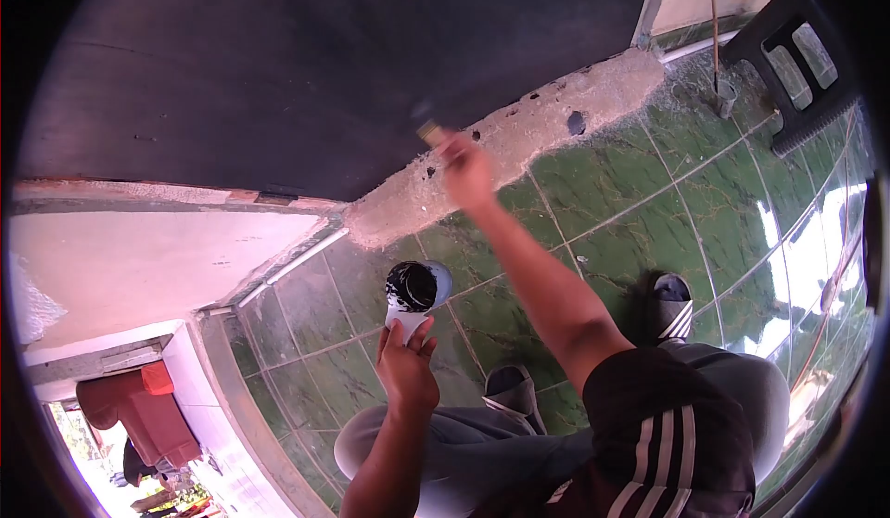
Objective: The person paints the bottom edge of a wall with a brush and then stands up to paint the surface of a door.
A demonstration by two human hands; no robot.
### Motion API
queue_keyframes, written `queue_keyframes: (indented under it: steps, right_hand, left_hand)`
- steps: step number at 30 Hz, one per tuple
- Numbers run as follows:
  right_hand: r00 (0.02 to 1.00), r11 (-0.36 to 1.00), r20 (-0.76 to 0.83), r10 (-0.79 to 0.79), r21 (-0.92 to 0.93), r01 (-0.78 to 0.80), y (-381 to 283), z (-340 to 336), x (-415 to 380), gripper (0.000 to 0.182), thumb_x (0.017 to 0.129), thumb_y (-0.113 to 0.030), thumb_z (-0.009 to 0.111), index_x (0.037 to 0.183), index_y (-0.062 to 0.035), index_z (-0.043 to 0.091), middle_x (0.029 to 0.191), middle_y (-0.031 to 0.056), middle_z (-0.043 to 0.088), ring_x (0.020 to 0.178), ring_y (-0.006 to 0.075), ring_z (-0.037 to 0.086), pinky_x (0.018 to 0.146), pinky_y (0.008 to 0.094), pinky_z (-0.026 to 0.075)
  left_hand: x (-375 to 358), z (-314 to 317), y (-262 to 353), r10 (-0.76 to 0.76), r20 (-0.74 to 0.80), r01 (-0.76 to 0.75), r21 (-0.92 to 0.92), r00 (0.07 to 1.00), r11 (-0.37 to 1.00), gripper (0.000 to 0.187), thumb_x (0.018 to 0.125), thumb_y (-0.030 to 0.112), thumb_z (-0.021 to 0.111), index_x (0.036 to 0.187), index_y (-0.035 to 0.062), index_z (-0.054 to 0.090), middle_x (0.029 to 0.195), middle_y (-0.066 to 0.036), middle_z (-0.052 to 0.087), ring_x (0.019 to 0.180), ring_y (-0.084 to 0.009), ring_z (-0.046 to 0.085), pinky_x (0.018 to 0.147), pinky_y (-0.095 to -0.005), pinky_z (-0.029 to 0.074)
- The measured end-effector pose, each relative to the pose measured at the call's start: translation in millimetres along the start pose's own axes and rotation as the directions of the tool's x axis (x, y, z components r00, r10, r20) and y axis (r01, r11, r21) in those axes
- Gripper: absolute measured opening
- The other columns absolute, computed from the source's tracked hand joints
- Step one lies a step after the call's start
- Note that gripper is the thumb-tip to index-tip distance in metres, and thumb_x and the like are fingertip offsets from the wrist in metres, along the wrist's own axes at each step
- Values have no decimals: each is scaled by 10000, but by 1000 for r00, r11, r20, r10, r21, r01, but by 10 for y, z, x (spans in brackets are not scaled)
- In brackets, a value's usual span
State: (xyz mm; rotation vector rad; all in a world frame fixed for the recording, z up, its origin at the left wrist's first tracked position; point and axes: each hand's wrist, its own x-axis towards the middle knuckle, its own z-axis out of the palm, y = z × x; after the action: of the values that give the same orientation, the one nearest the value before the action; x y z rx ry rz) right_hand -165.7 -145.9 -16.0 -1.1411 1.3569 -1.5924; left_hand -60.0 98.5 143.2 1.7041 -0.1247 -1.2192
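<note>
My left hand (409, 367) is closed around the lower part of a white cup (405, 319), whose rim and inside are coated in black paint (413, 284). A pale bluish round shape, perhaps a lid, shows behind the cup's right side. Stretched out ahead, my right hand (466, 171) grips a paintbrush (430, 132) by its handle. The brush's bristles are blurred and overlap the lower edge of a large dark door-like panel (306, 63).
Below the panel runs a rough concrete sill (505, 156) with dark spots. Green tiles (640, 193) cover the floor. At the right stand a black plastic stool (802, 68) and a small container (724, 99) with a stick in it. A dark red cloth (139, 416) hangs at lower left.
</note>
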Motion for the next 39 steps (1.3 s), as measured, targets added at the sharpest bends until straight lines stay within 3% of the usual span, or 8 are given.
queue_keyframes:
  steps: [4, 13, 16, 21, 25, 28, 35, 39]
  right_hand:
    - [900, 986, 435, 25, -159, 50, -42, 90, -309, 238, 902, -47, 577, 1096, -84, 710, 1003, 181, 713, 939, 323, 693, 812, 385, 527]
    - [656, 949, -751, 74, -149, -278, 378, -1432, 989, 242, 965, -202, 559, 1089, -64, 714, 899, 176, 719, 798, 313, 678, 739, 415, 515]
    - [969, 930, -239, -55, -366, -37, 854, -741, 508, 122, 880, -118, 641, 974, -66, 700, 840, 135, 695, 799, 283, 672, 730, 393, 519]
    - [905, 951, 422, -53, -255, 174, 704, -284, -160, 217, 869, -111, 657, 1075, -76, 716, 883, 132, 716, 837, 269, 687, 756, 380, 528]
    - [984, 958, -171, 50, -272, -96, 1075, -1245, 849, 196, 931, -127, 589, 1043, -23, 712, 894, 131, 728, 790, 227, 682, 694, 382, 522]
    - [600, 951, -797, 65, -133, -280, 947, -1779, 1205, 277, 940, -203, 548, 1133, -62, 688, 969, 163, 723, 849, 346, 686, 742, 438, 526]
    - [919, 958, 319, 231, -241, -157, 1137, -512, 99, 231, 902, -243, 584, 1022, -85, 703, 940, 196, 707, 869, 377, 682, 802, 442, 546]
    - [950, 978, 282, 137, -190, -85, 958, -672, 168, 228, 866, -265, 639, 1013, -110, 716, 950, 174, 720, 876, 323, 700, 811, 416, 549]
  left_hand:
    - [-26, -2, 14, -18, 26, 18, -4, 1000, 1000, 332, 1028, 261, 452, 1315, 96, 472, 1227, -47, 622, 1068, -215, 660, 829, -342, 456]
    - [-52, -10, 12, -16, -16, 15, -12, 1000, 1000, 344, 1025, 248, 471, 1332, 94, 480, 1213, -41, 633, 1063, -195, 657, 845, -355, 451]
    - [-66, 99, 1, -22, 1, 22, 0, 1000, 1000, 334, 1023, 251, 477, 1317, 93, 486, 1209, -45, 634, 1063, -195, 657, 839, -354, 456]
    - [-113, 235, -40, -12, 74, 12, 10, 997, 1000, 319, 1025, 258, 453, 1296, 92, 485, 1212, -43, 626, 1063, -209, 661, 829, -343, 451]
    - [-195, 285, 0, -12, 65, 11, 13, 998, 1000, 321, 1025, 265, 454, 1291, 89, 490, 1207, -42, 627, 1071, -213, 659, 826, -342, 449]
    - [-195, 264, 3, 1, 37, -1, 22, 999, 1000, 330, 1024, 266, 454, 1300, 86, 483, 1207, -47, 623, 1076, -215, 658, 826, -344, 452]
    - [-228, 565, -12, 9, -7, -9, 20, 1000, 1000, 351, 1028, 259, 448, 1327, 76, 452, 1240, -61, 605, 1089, -225, 660, 818, -335, 473]
    - [-270, 730, -16, 14, 25, -15, 12, 1000, 1000, 334, 1028, 265, 452, 1313, 93, 479, 1220, -52, 626, 1070, -195, 660, 832, -337, 467]
